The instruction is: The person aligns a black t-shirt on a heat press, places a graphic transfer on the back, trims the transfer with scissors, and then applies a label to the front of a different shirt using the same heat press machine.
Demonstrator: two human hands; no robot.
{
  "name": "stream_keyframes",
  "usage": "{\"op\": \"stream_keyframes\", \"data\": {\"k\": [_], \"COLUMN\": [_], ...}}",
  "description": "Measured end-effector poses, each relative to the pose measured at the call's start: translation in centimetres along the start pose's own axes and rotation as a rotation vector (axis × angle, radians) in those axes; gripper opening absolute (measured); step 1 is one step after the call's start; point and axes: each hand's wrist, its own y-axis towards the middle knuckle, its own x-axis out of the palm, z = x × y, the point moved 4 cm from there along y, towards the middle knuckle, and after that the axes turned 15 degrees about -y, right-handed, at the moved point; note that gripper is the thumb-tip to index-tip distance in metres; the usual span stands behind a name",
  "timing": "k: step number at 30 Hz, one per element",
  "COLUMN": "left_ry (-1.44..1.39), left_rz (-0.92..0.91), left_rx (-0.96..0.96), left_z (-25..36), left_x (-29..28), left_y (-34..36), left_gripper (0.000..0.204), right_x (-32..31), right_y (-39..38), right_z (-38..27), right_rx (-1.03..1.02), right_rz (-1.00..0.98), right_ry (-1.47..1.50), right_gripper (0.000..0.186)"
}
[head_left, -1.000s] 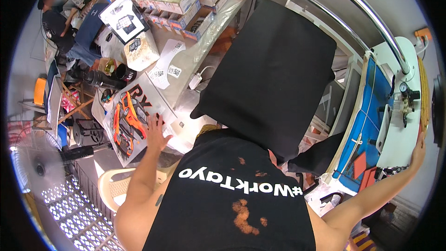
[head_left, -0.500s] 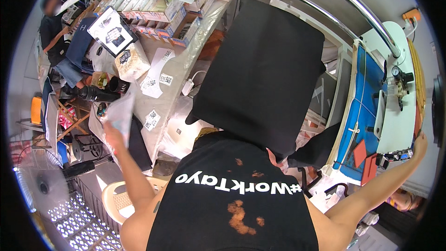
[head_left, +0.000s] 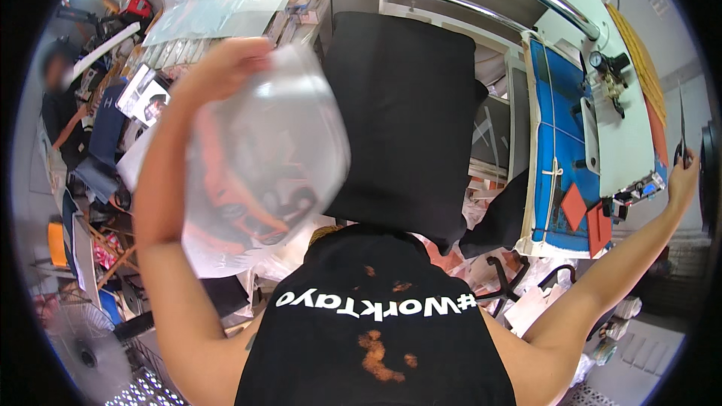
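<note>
Up in front of me at the left, my left hand (head_left: 244,56) grips the top edge of a translucent sheet (head_left: 256,143) printed with an orange car, which hangs blurred between me and the table. Beside it, a black padded platen (head_left: 402,113) lies straight ahead. Out at the far right, my right hand (head_left: 682,162) is closed on the handles of scissors (head_left: 681,128), their blades pointing up, beside a white machine board (head_left: 630,135) with a gauge.
A blue board (head_left: 556,128) with cord stands right of the platen. Stacked boxes (head_left: 308,4) and a screen (head_left: 143,95) are on the left table. A co-worker (head_left: 64,120) is at the far left, above a spinning fan (head_left: 86,349).
My left hand has lifted the printed sheet from the left table up and forward. My right hand has moved up the right side, and scissors now show in it.
</note>
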Motion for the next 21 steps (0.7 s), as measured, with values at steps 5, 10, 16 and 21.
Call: {"op": "stream_keyframes", "data": {"k": [5,10,16,21], "left_ry": [0.213,0.350,0.437,0.355], "left_rz": [0.247,0.115,0.000,-0.225], "left_rx": [0.418,-0.001,0.173,0.360], "left_z": [-3.3,-5.1,-9.1,-8.0], "left_x": [9.4,22.8,27.5,26.4], "left_y": [11.6,6.2,7.2,5.6], "left_gripper": [0.025,0.057,0.068,0.068], "right_x": [-5.8,-1.6,3.3,2.3], "right_y": [-9.5,-32.5,-53.8,-56.8], "right_z": [-9.0,-13.4,-23.2,-28.1], "right_rx": [-0.155,0.066,0.530,0.654], "right_rz": [0.054,-0.565,-1.446,-1.451], "right_ry": [0.569,1.041,1.307,1.497], "right_gripper": [0.037,0.037,0.034,0.040]}}
